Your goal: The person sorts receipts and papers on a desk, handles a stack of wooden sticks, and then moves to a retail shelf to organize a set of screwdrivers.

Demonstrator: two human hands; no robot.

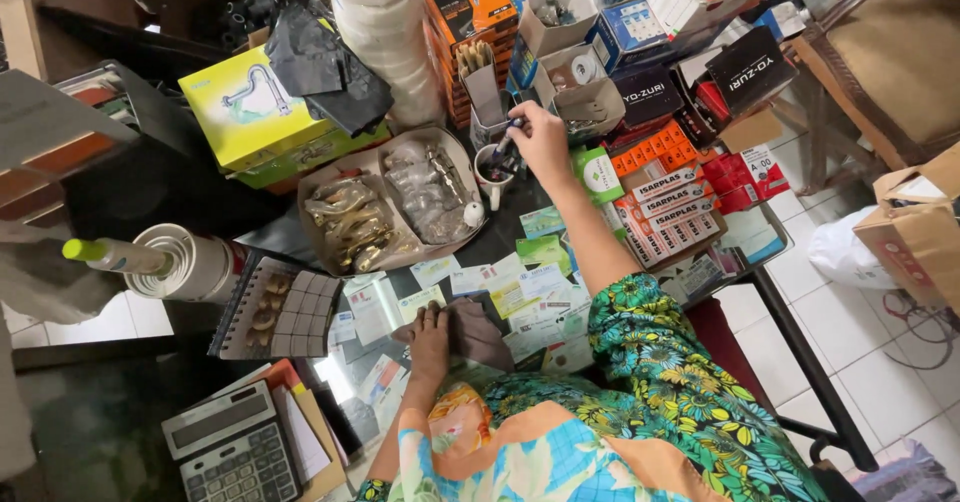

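At the right fingertips: small white cup (491, 174) of pens, right hand (541, 140) pinched on a dark pen (505, 148) at its rim; step judged as drawing or seating it, steady vertical motion needed. Left of fingers: cardboard tray (380, 167) of bagged brass fittings. Left hand (431, 340) flat, fingers together, pressing brown cloth (478, 330).
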